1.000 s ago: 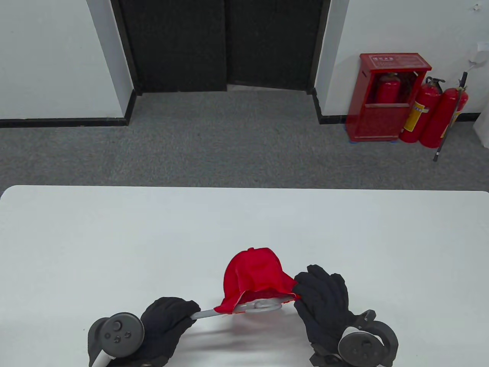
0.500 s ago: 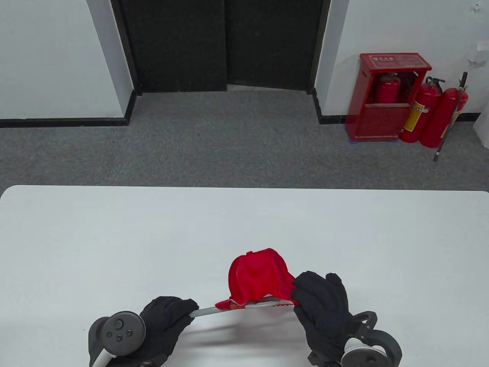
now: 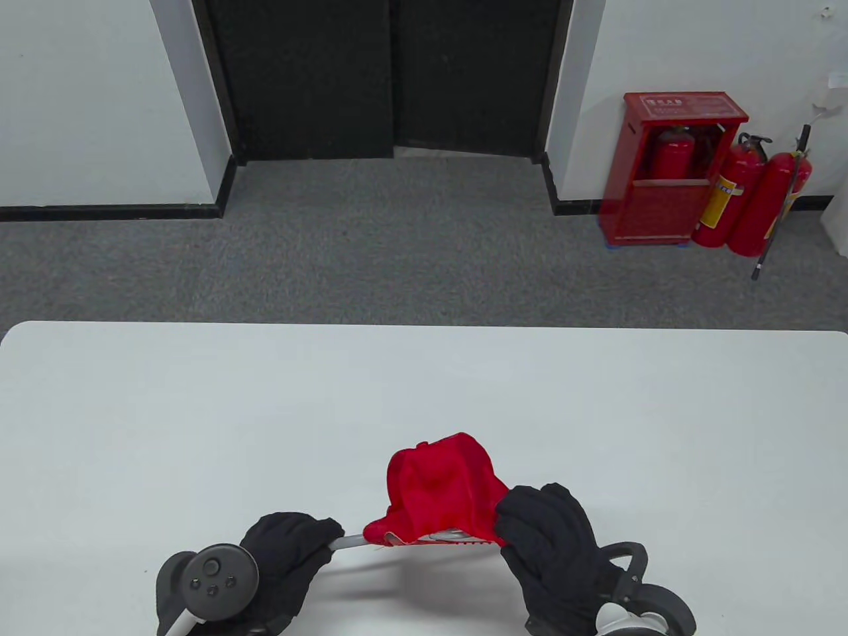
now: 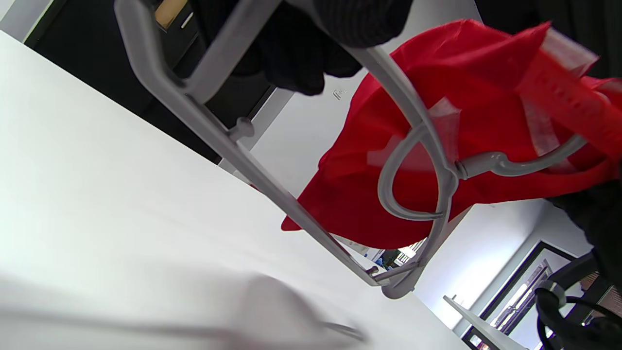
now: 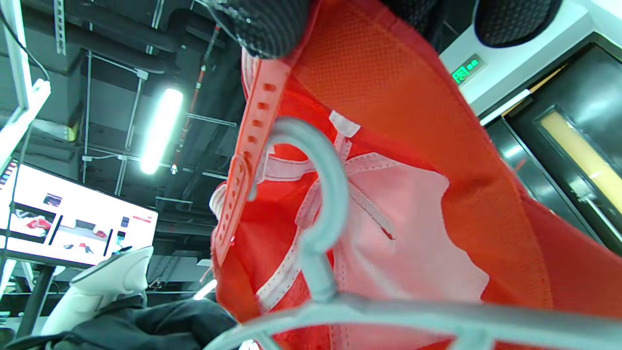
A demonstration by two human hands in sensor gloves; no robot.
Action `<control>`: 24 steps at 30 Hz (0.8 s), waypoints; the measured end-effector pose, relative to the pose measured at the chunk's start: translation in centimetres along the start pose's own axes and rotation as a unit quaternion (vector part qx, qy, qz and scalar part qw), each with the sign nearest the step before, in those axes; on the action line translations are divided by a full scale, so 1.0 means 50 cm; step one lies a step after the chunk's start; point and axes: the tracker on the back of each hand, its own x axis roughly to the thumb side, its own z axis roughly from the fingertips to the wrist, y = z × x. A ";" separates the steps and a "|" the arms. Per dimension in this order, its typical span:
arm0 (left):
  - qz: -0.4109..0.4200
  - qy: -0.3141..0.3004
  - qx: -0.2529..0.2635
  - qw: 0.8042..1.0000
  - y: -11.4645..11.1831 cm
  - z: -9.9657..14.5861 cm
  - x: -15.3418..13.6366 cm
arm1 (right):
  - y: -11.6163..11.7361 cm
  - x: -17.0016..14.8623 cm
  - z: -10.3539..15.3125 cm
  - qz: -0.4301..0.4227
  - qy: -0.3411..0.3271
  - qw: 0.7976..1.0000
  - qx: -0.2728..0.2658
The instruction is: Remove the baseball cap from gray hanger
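While left hand (image 3: 281, 556) grips gray hanger (image 4: 214, 131), right hand (image 3: 546, 543) pinches crumpled red baseball cap (image 3: 440, 483) — hooked.

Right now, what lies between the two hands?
In the table view, the gray hanger runs from the left hand toward the right hand, with the red cap draped over it, gripped by the right hand.

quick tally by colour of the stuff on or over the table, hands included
red: 1, the baseball cap
gray: 1, the hanger
black: 2, the left hand and the right hand, both gloved
white: 1, the table itself
total: 5
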 end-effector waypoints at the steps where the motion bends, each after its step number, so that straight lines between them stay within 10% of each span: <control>1: -0.009 -0.001 0.001 1.000 -0.001 0.000 0.001 | -0.002 0.004 -0.001 -0.003 -0.002 1.000 -0.006; 24: -0.084 0.023 0.031 0.996 0.033 0.012 -0.030 | -0.092 -0.116 0.050 -0.196 0.240 0.921 -0.236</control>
